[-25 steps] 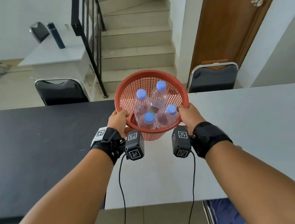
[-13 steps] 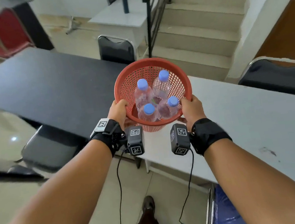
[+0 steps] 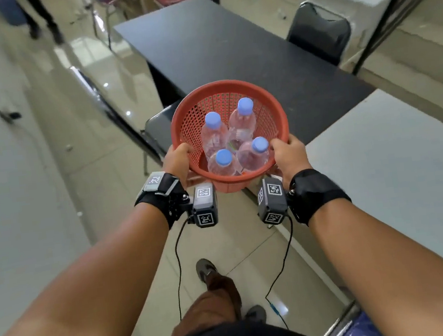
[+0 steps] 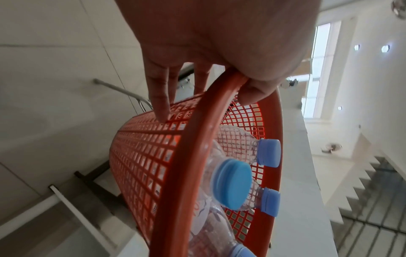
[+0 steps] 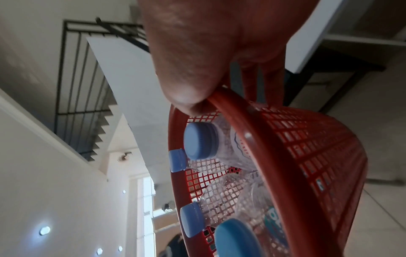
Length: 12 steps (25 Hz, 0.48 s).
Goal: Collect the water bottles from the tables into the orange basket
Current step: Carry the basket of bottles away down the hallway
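Observation:
I carry the orange basket in the air between both hands, beside the tables. Several clear water bottles with blue caps stand upright inside it. My left hand grips the rim on the near left, thumb over the rim and fingers down the mesh wall. My right hand grips the rim on the near right in the same way. In the right wrist view the thumb presses the basket rim with the bottles just behind it.
A black table lies ahead with a black chair at its far side and another chair under the basket. A grey table is at my right. Tiled floor stretches to the left. My shoes show below.
I have turned left and stepped back from the tables with the basket held in both hands. The stairs and door have left the view; the black table and floor now fill it.

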Tool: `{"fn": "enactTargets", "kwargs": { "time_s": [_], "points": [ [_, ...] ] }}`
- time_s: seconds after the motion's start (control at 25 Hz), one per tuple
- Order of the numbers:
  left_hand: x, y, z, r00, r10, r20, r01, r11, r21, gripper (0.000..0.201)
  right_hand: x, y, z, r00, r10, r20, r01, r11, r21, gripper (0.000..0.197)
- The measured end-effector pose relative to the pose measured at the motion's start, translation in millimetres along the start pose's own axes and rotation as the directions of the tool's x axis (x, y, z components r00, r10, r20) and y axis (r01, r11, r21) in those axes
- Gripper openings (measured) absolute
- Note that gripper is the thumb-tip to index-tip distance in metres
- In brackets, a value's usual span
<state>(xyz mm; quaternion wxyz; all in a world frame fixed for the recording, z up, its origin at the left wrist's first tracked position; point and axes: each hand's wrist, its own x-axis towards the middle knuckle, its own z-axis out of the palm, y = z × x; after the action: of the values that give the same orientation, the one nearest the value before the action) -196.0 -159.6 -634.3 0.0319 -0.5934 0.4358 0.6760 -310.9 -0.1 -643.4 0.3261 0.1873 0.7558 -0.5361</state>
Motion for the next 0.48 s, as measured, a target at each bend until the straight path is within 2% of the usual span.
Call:
{"fn": "enactTargets", "kwargs": {
  "time_s": [0.24,0.48],
  "points": [
    [20,-36,-14,0.996,-0.085,-0.041,0.086,0.996,0.02,0.013,11,44,8,0.998,0.05,0.039,-0.048,0.998,-0.036,0.016],
    [-9,-47,-29,0.994,-0.096,-0.049,0.096,0.995,-0.001,0.02,-23,47,0,0.994,0.08,0.068,-0.076,0.996,-0.055,0.019]
  ]
}}
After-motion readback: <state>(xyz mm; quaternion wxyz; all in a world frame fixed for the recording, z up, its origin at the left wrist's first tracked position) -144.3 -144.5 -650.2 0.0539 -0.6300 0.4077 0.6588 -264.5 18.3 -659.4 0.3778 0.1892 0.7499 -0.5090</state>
